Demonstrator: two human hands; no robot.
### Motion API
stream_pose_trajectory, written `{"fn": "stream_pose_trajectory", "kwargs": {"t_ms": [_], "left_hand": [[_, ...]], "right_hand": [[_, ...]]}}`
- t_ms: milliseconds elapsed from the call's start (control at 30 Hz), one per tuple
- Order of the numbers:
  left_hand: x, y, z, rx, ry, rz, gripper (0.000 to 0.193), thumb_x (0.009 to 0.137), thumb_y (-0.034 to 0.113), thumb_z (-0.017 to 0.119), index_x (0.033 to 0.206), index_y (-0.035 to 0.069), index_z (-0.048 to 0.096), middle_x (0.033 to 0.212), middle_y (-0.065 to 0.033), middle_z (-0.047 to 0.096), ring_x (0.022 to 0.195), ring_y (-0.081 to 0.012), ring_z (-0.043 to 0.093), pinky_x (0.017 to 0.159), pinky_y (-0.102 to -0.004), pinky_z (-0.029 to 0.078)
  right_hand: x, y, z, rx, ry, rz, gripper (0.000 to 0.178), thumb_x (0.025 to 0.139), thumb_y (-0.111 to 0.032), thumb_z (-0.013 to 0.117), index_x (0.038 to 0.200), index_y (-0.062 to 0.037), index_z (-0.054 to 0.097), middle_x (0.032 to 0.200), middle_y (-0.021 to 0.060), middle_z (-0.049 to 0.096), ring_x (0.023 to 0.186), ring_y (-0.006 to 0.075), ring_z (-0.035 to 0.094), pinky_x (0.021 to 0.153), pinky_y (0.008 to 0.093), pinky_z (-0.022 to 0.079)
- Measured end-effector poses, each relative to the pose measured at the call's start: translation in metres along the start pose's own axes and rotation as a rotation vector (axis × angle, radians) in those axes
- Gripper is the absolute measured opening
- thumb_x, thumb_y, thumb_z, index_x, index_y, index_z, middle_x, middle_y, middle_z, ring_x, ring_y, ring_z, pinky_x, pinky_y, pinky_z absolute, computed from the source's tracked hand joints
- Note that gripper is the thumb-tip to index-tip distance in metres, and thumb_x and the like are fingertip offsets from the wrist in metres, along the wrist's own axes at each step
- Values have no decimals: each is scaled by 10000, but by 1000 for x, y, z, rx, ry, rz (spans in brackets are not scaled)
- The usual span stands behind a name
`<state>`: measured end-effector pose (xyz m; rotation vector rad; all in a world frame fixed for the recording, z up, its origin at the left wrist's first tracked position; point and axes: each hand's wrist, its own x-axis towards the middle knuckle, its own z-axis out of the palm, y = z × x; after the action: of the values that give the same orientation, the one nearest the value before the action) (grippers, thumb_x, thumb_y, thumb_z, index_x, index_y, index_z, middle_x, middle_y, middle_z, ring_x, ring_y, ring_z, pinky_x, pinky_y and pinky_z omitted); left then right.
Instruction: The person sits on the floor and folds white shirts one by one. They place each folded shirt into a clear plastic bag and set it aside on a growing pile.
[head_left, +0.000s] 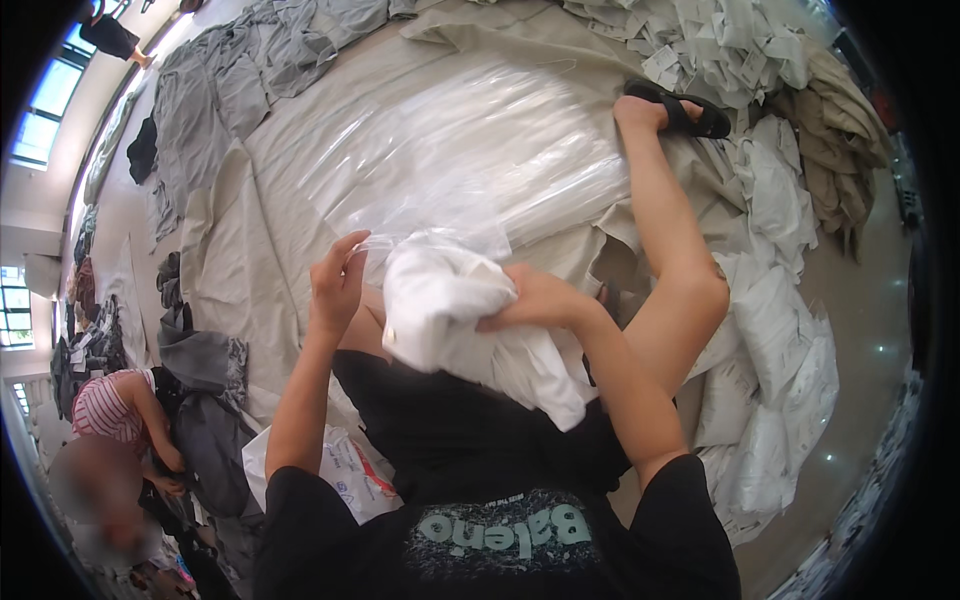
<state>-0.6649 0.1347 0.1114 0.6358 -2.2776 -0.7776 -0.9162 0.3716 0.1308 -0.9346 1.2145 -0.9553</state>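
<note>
Beige cloth sheeting [235, 260] covers the pale floor [865, 330], with rumpled grey fabric garments [210, 90] along its upper left edge. At the centre, above the seated person's lap, lies the bunched white cloth garment [450, 305]. The right hand [540, 298] holds it from the side, thumb and fingers closed on the fabric. The left hand [338, 278], fingertips drawn narrow, pinches the near edge of a thin transparent plastic bag [445, 212]; the garment's upper end meets this edge, though whether any of it lies inside cannot be told. Beyond spreads a layer of glossy clear plastic sleeves [540, 140]. To the right are plump white plastic-wrapped packets [770, 400] and, farther up, a heap of brown cloth [830, 140]. At lower left, a co-worker in a red-and-white striped top [108, 405] bends beside dark grey cloth [205, 440].
</note>
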Motion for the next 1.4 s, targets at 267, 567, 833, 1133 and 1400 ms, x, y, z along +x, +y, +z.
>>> {"fn": "stream_pose_trajectory", "kwargs": {"t_ms": [267,567,833,1133,1400], "left_hand": [[-26,36,39,-29,-21,-235,218,1041,81,681,1241,58,766,688,3,627,624,-66,536,596,-274,448],[-10,57,103,275,-121,590,338,805,-3,741,1142,26,756,731,-45,564,704,-223,596,661,-380,493],[27,43,64,315,126,340,439,787,-36,763,1201,85,683,1003,-109,606,925,-311,610,818,-458,486],[19,42,40,157,-254,492,258,811,-86,748,976,28,586,902,-137,659,825,-349,663,732,-433,540],[1,25,38,-47,-202,97,194,903,-49,735,1029,18,604,902,-179,707,827,-377,719,728,-441,564]], "right_hand": [[45,57,3,-190,523,46,428,813,-271,862,1137,0,792,1008,198,803,944,308,776,872,419,590],[72,64,32,-659,762,127,347,819,-289,782,941,36,777,972,270,770,907,448,752,810,519,597],[76,75,24,269,801,-178,392,875,-201,861,1176,35,776,1020,98,809,925,178,740,817,346,583],[83,58,25,429,856,-362,370,922,-213,852,1200,17,768,1093,71,787,964,173,712,859,336,572],[89,42,20,624,785,-180,411,931,-235,851,1233,23,748,1117,68,777,993,168,700,865,341,565]]}}
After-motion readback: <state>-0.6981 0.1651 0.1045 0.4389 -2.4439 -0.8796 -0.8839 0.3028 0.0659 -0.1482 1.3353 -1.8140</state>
